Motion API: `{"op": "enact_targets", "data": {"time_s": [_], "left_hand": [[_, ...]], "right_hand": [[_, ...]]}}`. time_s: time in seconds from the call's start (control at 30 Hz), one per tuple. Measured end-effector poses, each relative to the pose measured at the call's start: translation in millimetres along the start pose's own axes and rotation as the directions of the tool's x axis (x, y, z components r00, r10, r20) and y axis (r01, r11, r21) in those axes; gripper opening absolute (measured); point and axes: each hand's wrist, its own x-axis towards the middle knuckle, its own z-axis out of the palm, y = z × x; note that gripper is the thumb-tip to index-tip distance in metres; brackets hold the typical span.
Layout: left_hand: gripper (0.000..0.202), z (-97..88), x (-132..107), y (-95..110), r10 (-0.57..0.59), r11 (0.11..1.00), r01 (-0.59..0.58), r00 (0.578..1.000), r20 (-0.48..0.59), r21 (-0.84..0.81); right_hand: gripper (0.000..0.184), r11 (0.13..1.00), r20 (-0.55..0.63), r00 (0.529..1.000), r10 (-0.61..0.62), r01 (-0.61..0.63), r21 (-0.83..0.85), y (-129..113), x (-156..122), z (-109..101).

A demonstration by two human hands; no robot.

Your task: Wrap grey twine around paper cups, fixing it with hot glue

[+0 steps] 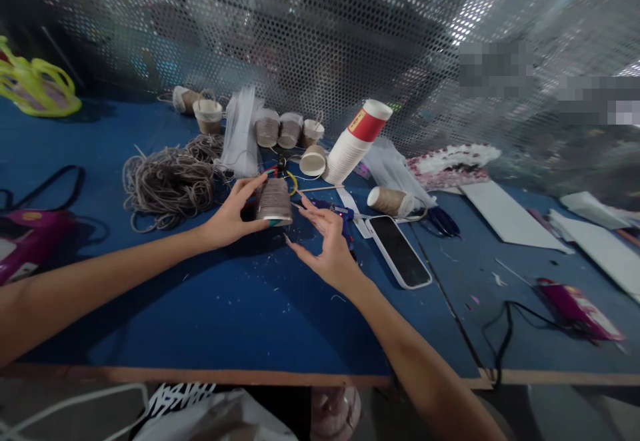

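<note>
My left hand (234, 218) grips a paper cup wrapped in grey-brown cord (274, 199), thumb at its white rim and fingers along the far side. The cup is held upside down over the blue table (215, 314). Just to its right, my right hand (323, 238) is open, thumb and fingers apart with nothing held between them. A blue glue gun (345, 212) lies partly hidden behind the right hand. Left of the cup sits a loose heap of grey cord (167, 184).
Behind stand several cord-wrapped cups (267, 128) and a leaning stack of white paper cups (350, 148). A phone (400, 251) and white boards (513, 214) lie right. Purple devices rest at both sides, one a purple box (580, 308). Perforated metal mesh (300, 41) backs the table.
</note>
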Motion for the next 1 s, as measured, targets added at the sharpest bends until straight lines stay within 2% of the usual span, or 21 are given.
{"op": "enact_targets", "data": {"time_s": [0.13, 0.23, 0.27, 0.33, 0.4, 0.47, 0.53, 0.57, 0.6, 0.63, 0.67, 0.77, 0.87, 1.0], "left_hand": [[0.092, 0.0, 0.4, -2.5, -0.038, 0.976, 0.045, 0.998, -0.04, 0.213], [0.096, -5.7, 4.1, 2.8, 0.053, 0.942, -0.045, 0.998, -0.015, 0.333], [0.09, -9.9, 6.5, 8.0, 0.097, 0.924, -0.09, 0.995, 0.0, 0.372], [0.057, -21.6, 12.5, 23.6, 0.165, 0.877, -0.169, 0.985, 0.048, 0.45], [0.033, -36.3, 18.2, 42.5, 0.131, 0.792, -0.11, 0.991, 0.009, 0.6], [0.031, -51.1, 21.9, 57.8, 0.048, 0.581, 0.034, 0.996, -0.075, 0.813], [0.029, -63.3, 23.4, 63.8, 0.012, 0.511, 0.082, 0.995, -0.102, 0.856], [0.024, -67.9, 24.0, 62.7, -0.019, 0.478, 0.128, 0.991, -0.136, 0.869], [0.021, -71.5, 24.8, 59.3, -0.053, 0.461, 0.132, 0.991, -0.121, 0.878], [0.016, -74.1, 26.0, 54.3, -0.082, 0.443, 0.159, 0.987, -0.137, 0.882], [0.016, -75.7, 27.7, 48.6, -0.143, 0.406, 0.147, 0.985, -0.096, 0.902], [0.017, -76.8, 34.5, 35.3, -0.187, 0.349, 0.165, 0.977, -0.104, 0.922], [0.028, -76.8, 39.0, 36.4, -0.181, 0.319, 0.174, 0.976, -0.12, 0.932], [0.037, -79.5, 38.9, 55.1, -0.127, 0.362, 0.192, 0.98, -0.156, 0.912]], "right_hand": [[0.051, 0.999, 0.031, 0.999, 0.042, -0.042, -0.007, -2.4, -1.1, 0.6], [0.05, 0.999, 0.028, 0.998, 0.052, -0.052, -0.008, -3.8, -0.6, 0.2], [0.05, 0.999, 0.028, 0.998, 0.052, -0.052, -0.009, -4.1, -0.4, -0.4], [0.051, 0.999, 0.023, 0.999, 0.047, -0.046, -0.022, -4.4, 0.1, -2.2], [0.05, 0.998, 0.003, 0.999, 0.035, -0.034, -0.046, -4.1, 1.0, -4.6], [0.048, 0.997, -0.055, 0.998, 0.021, -0.024, -0.067, -3.5, 2.7, -7.4], [0.043, 0.997, -0.119, 0.993, 0.015, -0.024, -0.071, -3.4, 5.8, -10.3], [0.04, 0.997, -0.141, 0.99, 0.013, -0.023, -0.073, -3.8, 8.0, -11.9], [0.036, 0.996, -0.148, 0.989, 0.009, -0.021, -0.082, -4.6, 10.7, -13.6], [0.033, 0.995, -0.145, 0.989, 0.003, -0.017, -0.101, -5.9, 13.8, -15.5], [0.03, 0.991, -0.134, 0.991, -0.003, -0.015, -0.13, -7.4, 17.3, -17.6], [0.02, 0.97, -0.09, 0.996, -0.006, -0.016, -0.241, -12.5, 31.0, -24.9], [0.014, 0.952, -0.07, 0.997, 0.038, -0.057, -0.3, -15.2, 50.7, -33.0], [0.016, 0.94, -0.086, 0.994, 0.068, -0.093, -0.329, -16.3, 87.3, -38.0]]}}
